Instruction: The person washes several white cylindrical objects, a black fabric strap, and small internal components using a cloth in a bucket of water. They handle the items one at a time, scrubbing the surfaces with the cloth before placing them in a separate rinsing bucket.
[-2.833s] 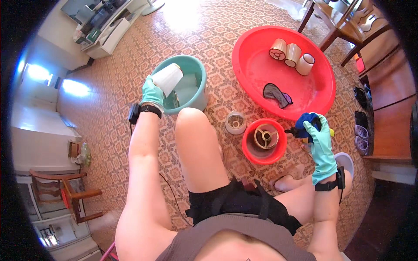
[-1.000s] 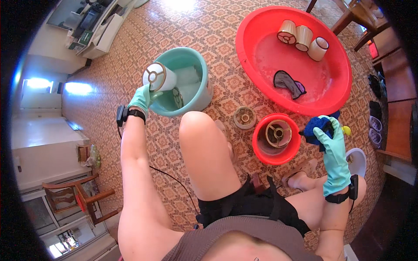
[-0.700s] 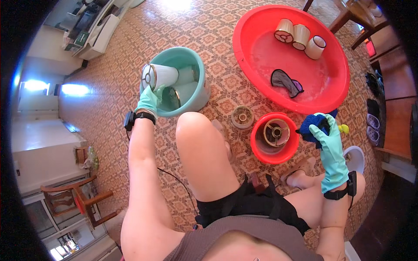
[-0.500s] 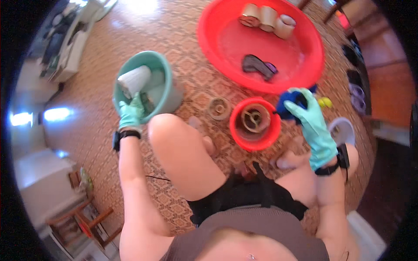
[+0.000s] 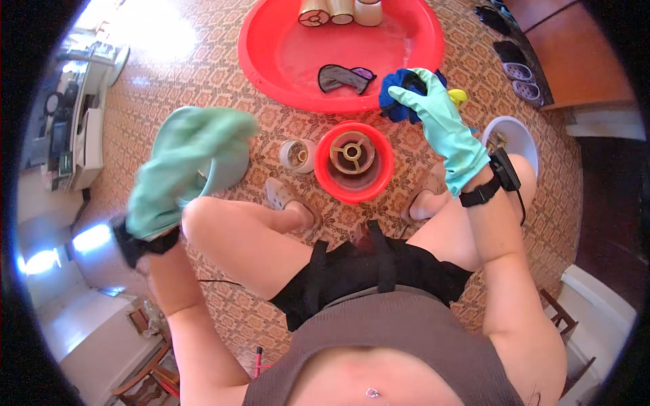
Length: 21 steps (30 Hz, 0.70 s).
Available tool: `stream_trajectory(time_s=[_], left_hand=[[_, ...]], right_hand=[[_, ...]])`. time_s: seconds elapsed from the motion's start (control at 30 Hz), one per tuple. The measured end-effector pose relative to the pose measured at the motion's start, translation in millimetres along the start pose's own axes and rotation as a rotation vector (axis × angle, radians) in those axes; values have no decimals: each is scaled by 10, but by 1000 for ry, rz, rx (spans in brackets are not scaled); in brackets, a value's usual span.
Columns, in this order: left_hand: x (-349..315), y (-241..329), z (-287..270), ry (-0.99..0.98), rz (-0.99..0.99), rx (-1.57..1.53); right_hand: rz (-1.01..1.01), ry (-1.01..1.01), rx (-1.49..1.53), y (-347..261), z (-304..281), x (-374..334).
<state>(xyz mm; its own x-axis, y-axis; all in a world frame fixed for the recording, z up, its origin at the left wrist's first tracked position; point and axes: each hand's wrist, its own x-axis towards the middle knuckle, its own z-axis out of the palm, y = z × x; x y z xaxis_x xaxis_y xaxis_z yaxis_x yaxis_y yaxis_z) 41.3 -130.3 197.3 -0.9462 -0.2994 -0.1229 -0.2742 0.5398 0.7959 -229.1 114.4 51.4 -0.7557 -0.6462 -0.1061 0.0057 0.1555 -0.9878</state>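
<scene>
My left hand (image 5: 172,176), in a mint-green rubber glove, is raised over the teal bucket (image 5: 231,172). Motion smears its fingers, so whether they hold anything is unclear. My right hand (image 5: 447,128), gloved alike, grips a bunched dark blue cloth (image 5: 398,97) near the edge of a large red basin (image 5: 261,71). Between my feet stands a small red bucket (image 5: 354,196) with a round shade-like cylinder (image 5: 352,150) in it, its spoked ring facing up. A white cylinder (image 5: 295,155) is just left of that bucket.
Several pale cylinders (image 5: 342,9) and a grey cloth piece with purple (image 5: 338,78) lie in the large basin. A lavender bowl (image 5: 523,139) stands by my right knee, a yellow object (image 5: 458,96) beyond my right hand. Lavender clogs (image 5: 527,82) are at far right.
My left hand has come up out of the teal bucket toward me, now blurred. My right hand still holds the blue cloth. The whole view has shifted, with the basins appearing farther left and higher.
</scene>
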Motion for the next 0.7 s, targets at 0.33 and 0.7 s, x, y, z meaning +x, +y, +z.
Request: stream_trajectory(time_s=[0.33,0.7], left_hand=[[731,-1398,2925,-487,-149,590],[684,-2113,3666,-319,-17,786]], right_hand=[[-73,66,231,-113,-538,-238],[17,173,229,42,-668,-434]])
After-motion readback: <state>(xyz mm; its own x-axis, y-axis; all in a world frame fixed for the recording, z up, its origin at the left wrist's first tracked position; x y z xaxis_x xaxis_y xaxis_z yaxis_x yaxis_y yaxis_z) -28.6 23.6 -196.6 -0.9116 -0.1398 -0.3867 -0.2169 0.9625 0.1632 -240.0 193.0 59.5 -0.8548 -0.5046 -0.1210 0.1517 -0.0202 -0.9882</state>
